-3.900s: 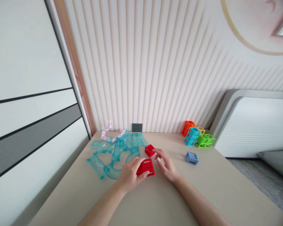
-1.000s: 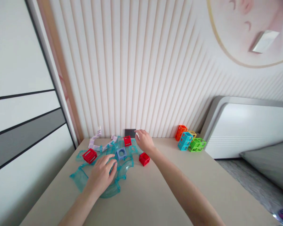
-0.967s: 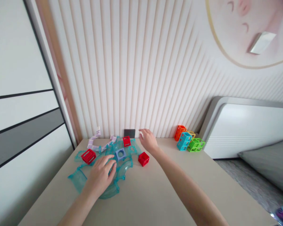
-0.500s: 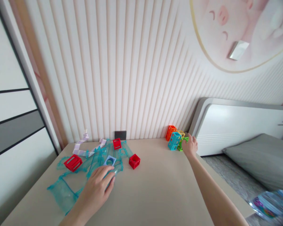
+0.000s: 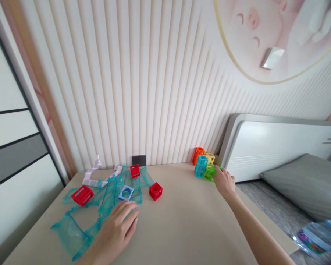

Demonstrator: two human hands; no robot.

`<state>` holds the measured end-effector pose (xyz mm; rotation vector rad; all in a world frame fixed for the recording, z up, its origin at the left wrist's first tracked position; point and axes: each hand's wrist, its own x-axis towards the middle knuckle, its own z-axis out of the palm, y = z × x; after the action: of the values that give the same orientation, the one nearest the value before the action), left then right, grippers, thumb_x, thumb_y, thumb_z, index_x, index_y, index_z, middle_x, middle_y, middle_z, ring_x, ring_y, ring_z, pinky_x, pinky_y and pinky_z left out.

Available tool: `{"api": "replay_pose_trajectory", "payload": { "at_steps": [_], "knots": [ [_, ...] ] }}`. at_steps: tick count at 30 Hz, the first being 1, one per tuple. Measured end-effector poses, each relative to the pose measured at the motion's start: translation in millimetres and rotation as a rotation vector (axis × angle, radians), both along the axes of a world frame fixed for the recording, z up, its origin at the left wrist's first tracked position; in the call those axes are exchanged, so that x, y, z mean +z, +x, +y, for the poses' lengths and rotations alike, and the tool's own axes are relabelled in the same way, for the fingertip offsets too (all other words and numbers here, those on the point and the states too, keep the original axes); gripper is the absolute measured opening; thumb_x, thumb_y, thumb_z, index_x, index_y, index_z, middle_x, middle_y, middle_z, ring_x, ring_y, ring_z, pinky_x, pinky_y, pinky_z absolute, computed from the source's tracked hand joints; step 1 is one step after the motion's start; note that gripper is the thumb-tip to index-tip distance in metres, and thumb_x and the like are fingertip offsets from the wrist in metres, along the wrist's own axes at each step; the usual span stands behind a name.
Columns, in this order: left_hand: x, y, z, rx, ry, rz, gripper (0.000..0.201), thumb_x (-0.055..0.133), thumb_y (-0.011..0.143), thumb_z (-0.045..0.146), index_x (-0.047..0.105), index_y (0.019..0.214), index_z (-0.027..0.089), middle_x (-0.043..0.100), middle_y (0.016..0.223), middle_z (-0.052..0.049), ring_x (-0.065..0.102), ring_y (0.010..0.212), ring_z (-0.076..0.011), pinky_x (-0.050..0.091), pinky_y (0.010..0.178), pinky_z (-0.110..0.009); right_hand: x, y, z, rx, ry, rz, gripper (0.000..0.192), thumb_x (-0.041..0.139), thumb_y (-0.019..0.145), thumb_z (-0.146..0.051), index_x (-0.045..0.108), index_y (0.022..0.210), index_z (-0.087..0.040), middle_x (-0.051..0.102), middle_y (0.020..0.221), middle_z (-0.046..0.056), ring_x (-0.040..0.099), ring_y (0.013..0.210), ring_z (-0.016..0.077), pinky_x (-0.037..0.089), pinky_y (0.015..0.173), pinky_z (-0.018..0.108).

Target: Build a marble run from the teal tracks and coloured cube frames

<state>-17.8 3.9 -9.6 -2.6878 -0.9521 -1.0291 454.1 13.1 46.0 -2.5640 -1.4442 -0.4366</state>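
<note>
right hand (image 5: 224, 183) at green cube (image 5: 210, 172)

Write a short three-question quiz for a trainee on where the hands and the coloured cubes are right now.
1. True or false: the right hand is at the green cube.
2. How many red cubes lie on or by the teal track pieces? A) one B) three C) five
3. On what does the left hand rest?

Key
1. True: its fingers touch the green cube in the cluster by the wall; whether they grip it cannot be told.
2. B: the left one, the back one and the right one.
3. Flat on the table, at the edge of the teal track pieces.
</note>
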Motion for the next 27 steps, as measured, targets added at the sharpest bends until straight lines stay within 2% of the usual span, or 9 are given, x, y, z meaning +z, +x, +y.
{"api": "replay_pose_trajectory", "payload": {
  "at_steps": [5,8,11,16,20,22,24,27],
  "knots": [
    [-0.5,17.1,-10.3,-0.084,0.025,0.074,0.045,0.049,0.093,0.012,0.059,0.135,0.025,0.07,0.119,-0.006,0.064,0.116,-0.023,0.055,0.103,-0.036,2.4,-40.1,-24.7,0.11,0.131,-0.163,0.034,0.045,0.099,-0.021,0.06,0.13,-0.018,0.067,0.114,0.015,0.06,0.107,0.0313,0.041,0.087,0.042],
    [-0.8,27.1,-15.8,-0.123,0.029,0.14,0.05,0.049,0.09,0.007,0.058,0.136,0.025,0.07,0.122,-0.006,0.064,0.118,-0.0229,0.053,0.105,-0.038,2.4,-73.6,-27.6,0.196,0.18,-0.246,0.037,0.04,0.102,-0.021,0.057,0.135,-0.016,0.067,0.109,0.015,0.059,0.104,0.0313,0.038,0.09,0.044],
    [-1.2,32.9,-20.3,-0.147,0.016,0.179,0.051,0.049,0.087,0.005,0.059,0.134,0.023,0.07,0.12,-0.007,0.064,0.115,-0.0234,0.054,0.104,-0.04,1.3,-99.2,-21.3,0.265,0.182,-0.221,0.038,0.039,0.104,-0.023,0.055,0.137,-0.015,0.067,0.109,0.015,0.06,0.101,0.0302,0.038,0.088,0.043],
    [-3.3,34.1,-22.7,-0.148,-0.011,0.175,0.05,0.049,0.087,0.006,0.06,0.133,0.023,0.07,0.119,-0.007,0.064,0.114,-0.0235,0.054,0.105,-0.04,-3.0,-113.7,-9.3,0.346,0.216,-0.169,0.036,0.043,0.103,-0.024,0.056,0.135,-0.015,0.069,0.11,0.015,0.06,0.102,0.0296,0.037,0.087,0.041],
    [-9.3,35.1,-20.2,-0.085,0.011,0.139,0.055,0.05,0.09,0.009,0.051,0.143,0.022,0.068,0.126,-0.008,0.062,0.119,-0.023,0.052,0.107,-0.038,-2.8,-118.2,-8.2,0.455,0.311,-0.178,0.034,0.045,0.104,-0.025,0.059,0.133,-0.016,0.07,0.108,0.014,0.061,0.099,0.0281,0.038,0.089,0.041],
    [-13.0,36.9,-18.9,-0.036,0.058,0.126,0.059,0.051,0.093,0.013,0.043,0.15,0.02,0.066,0.13,-0.01,0.062,0.12,-0.0243,0.053,0.105,-0.039,0.6,-126.4,-10.8,0.582,0.4,-0.18,0.031,0.049,0.103,-0.026,0.062,0.13,-0.017,0.071,0.103,0.013,0.062,0.093,0.0271,0.04,0.086,0.04],
    [-15.3,39.6,-17.3,0.025,0.105,0.081,0.064,0.054,0.095,0.019,0.034,0.155,0.016,0.064,0.134,-0.013,0.062,0.122,-0.0271,0.054,0.103,-0.041,6.1,-141.6,-15.9,0.785,0.479,-0.15,0.029,0.052,0.102,-0.026,0.064,0.127,-0.017,0.072,0.098,0.012,0.063,0.088,0.026,0.042,0.082,0.039],
    [-14.4,43.4,-12.5,0.111,0.132,-0.078,0.076,0.059,0.096,0.03,0.021,0.159,0.011,0.054,0.145,-0.022,0.054,0.133,-0.0334,0.052,0.104,-0.045,15.1,-176.0,-26.8,1.108,0.489,0.038,0.028,0.056,0.101,-0.03,0.062,0.126,-0.019,0.072,0.101,0.01,0.065,0.09,0.024,0.046,0.081,0.037]
  ]
}}
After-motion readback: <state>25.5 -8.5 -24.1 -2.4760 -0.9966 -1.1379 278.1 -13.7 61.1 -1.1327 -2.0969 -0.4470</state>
